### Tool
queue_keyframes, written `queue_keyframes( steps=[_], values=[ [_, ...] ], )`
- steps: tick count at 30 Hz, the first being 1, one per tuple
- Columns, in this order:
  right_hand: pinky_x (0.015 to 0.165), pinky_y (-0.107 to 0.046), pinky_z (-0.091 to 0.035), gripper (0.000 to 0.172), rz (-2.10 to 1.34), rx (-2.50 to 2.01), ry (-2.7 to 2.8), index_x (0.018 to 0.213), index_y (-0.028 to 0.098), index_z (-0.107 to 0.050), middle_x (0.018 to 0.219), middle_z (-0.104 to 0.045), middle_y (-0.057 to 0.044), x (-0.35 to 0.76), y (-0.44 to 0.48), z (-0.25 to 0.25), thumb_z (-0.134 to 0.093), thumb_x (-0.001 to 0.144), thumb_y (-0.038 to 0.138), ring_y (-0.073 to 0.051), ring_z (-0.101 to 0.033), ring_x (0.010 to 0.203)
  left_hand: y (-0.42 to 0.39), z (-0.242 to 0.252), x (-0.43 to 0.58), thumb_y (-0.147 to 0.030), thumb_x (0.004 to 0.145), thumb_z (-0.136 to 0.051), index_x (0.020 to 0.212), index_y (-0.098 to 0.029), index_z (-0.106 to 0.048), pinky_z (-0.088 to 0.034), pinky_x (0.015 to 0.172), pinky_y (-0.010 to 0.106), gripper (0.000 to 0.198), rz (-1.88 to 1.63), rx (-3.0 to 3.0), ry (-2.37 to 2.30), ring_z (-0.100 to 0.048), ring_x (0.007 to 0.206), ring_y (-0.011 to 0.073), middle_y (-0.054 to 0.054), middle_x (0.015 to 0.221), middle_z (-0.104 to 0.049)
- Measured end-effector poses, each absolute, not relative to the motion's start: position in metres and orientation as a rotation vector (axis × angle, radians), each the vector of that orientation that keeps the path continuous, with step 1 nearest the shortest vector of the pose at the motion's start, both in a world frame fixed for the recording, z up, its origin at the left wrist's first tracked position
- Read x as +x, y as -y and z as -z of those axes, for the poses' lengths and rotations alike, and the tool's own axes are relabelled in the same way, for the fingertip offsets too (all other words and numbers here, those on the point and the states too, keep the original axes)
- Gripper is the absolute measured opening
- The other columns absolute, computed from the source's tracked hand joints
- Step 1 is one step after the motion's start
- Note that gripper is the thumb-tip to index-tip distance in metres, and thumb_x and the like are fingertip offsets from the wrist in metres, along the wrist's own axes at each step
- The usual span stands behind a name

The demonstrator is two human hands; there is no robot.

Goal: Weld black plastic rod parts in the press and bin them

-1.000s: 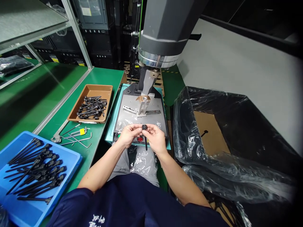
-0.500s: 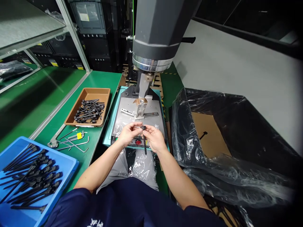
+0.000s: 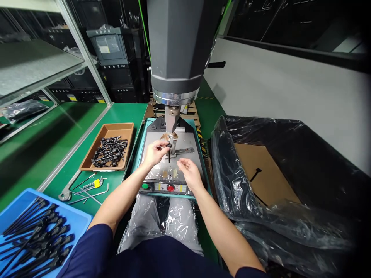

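Note:
My left hand (image 3: 154, 151) pinches a thin black rod with a capped head (image 3: 169, 153) and holds it upright right in front of the small metal fixture (image 3: 173, 141) on the press's grey base plate (image 3: 188, 162). The press head (image 3: 172, 116) hangs just above the fixture. My right hand (image 3: 188, 173) hovers over the plate nearer me, fingers loosely curled and apart, holding nothing.
A brown tray (image 3: 108, 146) of black rods lies left of the press, with hex keys and a wrench (image 3: 87, 187) in front of it. A blue bin (image 3: 31, 235) of long black rods sits at bottom left. A plastic-lined cardboard box (image 3: 261, 173) stands at right.
The rod has passed from both hands to my left hand alone, which carried it forward to the fixture. My right hand let go and stayed back. My head tilted up.

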State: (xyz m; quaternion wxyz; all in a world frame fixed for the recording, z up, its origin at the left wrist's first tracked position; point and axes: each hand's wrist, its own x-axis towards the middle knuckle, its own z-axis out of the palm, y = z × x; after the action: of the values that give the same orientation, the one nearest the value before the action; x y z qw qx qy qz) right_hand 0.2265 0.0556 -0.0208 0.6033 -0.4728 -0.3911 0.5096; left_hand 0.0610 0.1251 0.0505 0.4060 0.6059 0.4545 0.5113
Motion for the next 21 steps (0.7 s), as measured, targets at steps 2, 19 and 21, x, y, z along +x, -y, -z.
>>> queue_keyframes(
  steps=[2,19,21],
  values=[
    [0.08,-0.036,-0.05,0.049,-1.152,-1.134,0.926,0.097,0.017,-0.064,0.09,-0.066,-0.006,0.234,-0.055,0.031,-0.081,0.067,0.053,-0.022,-0.062,0.089,-0.145,-0.052,0.065,-0.025,0.068,-0.076,0.088,-0.018,-0.076,-0.047,0.069,0.028,0.021,-1.332,1.583,-1.196,-0.059,0.07,0.0137,0.005,0.088,-0.071],
    [0.064,-0.033,-0.05,0.058,-1.269,-1.188,0.838,0.099,0.017,-0.062,0.078,-0.067,-0.005,0.255,-0.026,0.044,-0.082,0.064,0.058,-0.022,-0.065,0.073,-0.187,-0.052,0.082,-0.022,0.071,-0.07,0.075,-0.018,-0.073,-0.044,0.073,0.03,0.006,-1.251,1.794,-1.451,-0.061,0.074,0.0185,0.003,0.073,-0.068],
    [0.064,-0.033,-0.05,0.059,-1.272,-1.186,0.839,0.101,0.016,-0.062,0.079,-0.068,-0.005,0.255,-0.024,0.044,-0.082,0.064,0.058,-0.022,-0.065,0.072,-0.188,-0.055,0.081,-0.023,0.071,-0.072,0.074,-0.019,-0.074,-0.043,0.071,0.03,0.005,-1.219,1.824,-1.449,-0.061,0.073,0.0194,0.003,0.07,-0.067]
  ],
)
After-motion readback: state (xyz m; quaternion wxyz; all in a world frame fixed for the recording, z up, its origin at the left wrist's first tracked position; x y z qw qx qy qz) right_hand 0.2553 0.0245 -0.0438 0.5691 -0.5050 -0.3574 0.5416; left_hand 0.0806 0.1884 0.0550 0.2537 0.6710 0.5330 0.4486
